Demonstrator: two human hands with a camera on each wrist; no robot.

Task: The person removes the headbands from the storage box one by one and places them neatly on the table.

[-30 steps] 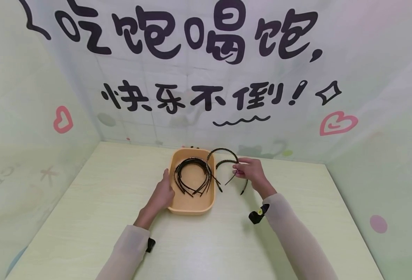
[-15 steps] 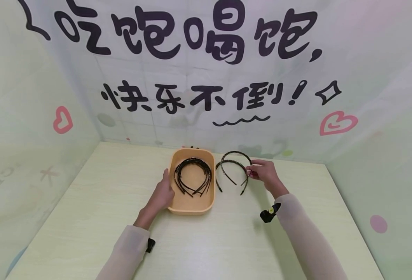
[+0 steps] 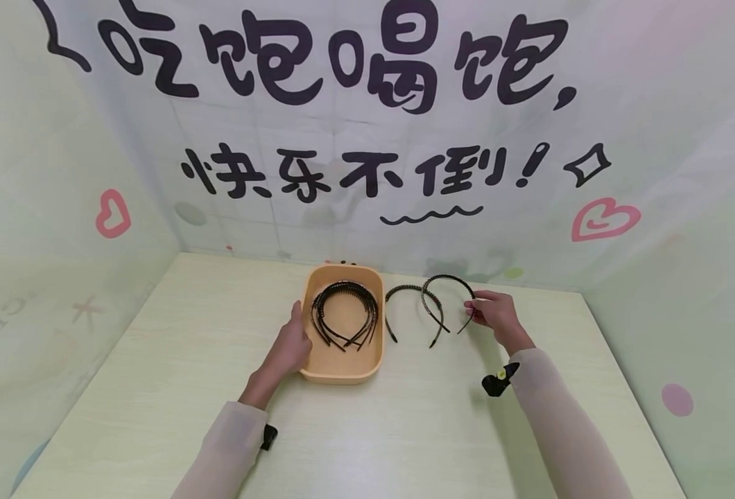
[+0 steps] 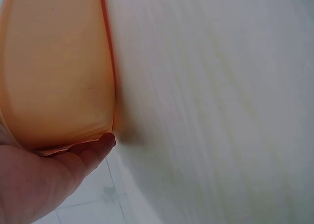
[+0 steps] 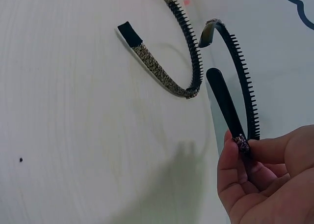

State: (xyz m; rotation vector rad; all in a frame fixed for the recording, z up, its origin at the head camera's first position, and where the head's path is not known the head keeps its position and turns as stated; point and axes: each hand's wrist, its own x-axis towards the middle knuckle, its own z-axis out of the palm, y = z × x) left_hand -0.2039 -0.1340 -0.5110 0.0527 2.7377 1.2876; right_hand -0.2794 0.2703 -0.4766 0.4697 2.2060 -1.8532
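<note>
In the head view, my left hand (image 3: 288, 343) grips the left rim of an orange plastic tray (image 3: 342, 367). Several dark toothed headbands (image 3: 345, 286) lie nested inside it. The left wrist view shows fingertips (image 4: 93, 153) against the tray's wall (image 4: 59, 71). To the right, my right hand (image 3: 494, 312) pinches one black toothed headband (image 3: 448, 276) by its side, near a glittery patch visible in the right wrist view. Its ends point toward me. Another headband (image 3: 405, 287), with a speckled outer face (image 5: 159, 72), lies on the table between the tray and my right hand.
The pale wooden table (image 3: 367, 443) reaches back to a white printed curtain wall (image 3: 342, 235) with large dark lettering. Side sheets close in the left and right. The tray stands close to the back edge.
My right hand has carried its headband rightward, from beside the tray's right rim past the headband lying on the table. The left hand and tray have stayed in place.
</note>
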